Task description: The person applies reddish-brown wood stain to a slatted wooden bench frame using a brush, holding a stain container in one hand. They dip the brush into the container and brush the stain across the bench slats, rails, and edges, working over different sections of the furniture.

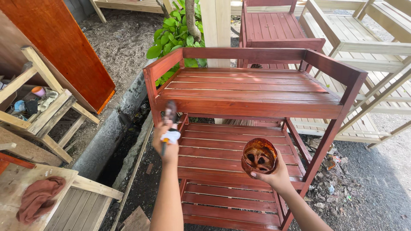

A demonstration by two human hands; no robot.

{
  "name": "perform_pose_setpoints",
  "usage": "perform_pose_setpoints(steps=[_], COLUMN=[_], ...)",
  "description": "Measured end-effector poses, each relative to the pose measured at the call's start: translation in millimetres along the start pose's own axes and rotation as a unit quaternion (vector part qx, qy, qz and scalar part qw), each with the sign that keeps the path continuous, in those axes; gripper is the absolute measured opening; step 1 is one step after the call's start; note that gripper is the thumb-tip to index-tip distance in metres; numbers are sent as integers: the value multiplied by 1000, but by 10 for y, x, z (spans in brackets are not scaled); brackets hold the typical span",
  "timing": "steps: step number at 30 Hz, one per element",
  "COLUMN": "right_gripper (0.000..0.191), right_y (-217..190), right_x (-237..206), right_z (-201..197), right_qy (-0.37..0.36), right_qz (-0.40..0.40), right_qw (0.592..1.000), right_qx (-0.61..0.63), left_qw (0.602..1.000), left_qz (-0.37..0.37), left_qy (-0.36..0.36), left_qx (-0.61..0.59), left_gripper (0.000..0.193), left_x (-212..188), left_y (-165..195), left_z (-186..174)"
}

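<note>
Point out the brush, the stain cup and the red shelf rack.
brush (170,112): head view, on the bristle end above the left hand.
stain cup (258,157): head view, on its stained inside.
red shelf rack (248,108): head view, on the top shelf's front rail.

bright daylight, soft shadows, blurred paintbrush (169,112)

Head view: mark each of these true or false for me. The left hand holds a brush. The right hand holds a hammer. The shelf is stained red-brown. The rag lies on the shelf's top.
1. The left hand holds a brush: true.
2. The right hand holds a hammer: false, it holds a stain-smeared cup.
3. The shelf is stained red-brown: true.
4. The rag lies on the shelf's top: false, it lies on a bare wooden piece at lower left.
</note>
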State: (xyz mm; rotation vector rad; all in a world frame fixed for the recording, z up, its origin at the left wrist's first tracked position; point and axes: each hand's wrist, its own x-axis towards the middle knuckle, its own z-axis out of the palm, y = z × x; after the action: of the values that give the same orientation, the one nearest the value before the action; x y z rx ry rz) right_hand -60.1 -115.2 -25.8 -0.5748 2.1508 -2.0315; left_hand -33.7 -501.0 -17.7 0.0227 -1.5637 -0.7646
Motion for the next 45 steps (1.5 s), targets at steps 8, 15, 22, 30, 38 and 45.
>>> perform_pose_setpoints(steps=[8, 15, 22, 30, 38, 45], right_gripper=[94, 99, 100, 99, 101, 104], right_y=[64, 146, 201, 334, 444, 499], right_x=[-126, -290, -634, -1063, -1296, -1501], right_z=[-555, -1571, -2775, -4251, -5061, -5526], right_qy=[43, 92, 144, 205, 203, 187], right_qz=[6, 6, -2, 40, 47, 68], right_qw=[999, 996, 990, 978, 978, 980], right_qx=[-15, -10, 3, 7, 8, 27], left_qw=[997, 999, 996, 984, 977, 970], left_qz=[-25, -19, 0, -17, -9, -15], left_qy=[68, -21, -83, -155, -184, -168], left_qx=[21, 40, -21, -80, -109, -174], left_gripper=[30, 39, 42, 43, 44, 20], left_x=[8, -816, -1657, -2593, -2845, -2846], left_y=[148, 1293, 2489, 3734, 4603, 4962], left_z=[600, 1920, 3241, 4707, 5350, 5183])
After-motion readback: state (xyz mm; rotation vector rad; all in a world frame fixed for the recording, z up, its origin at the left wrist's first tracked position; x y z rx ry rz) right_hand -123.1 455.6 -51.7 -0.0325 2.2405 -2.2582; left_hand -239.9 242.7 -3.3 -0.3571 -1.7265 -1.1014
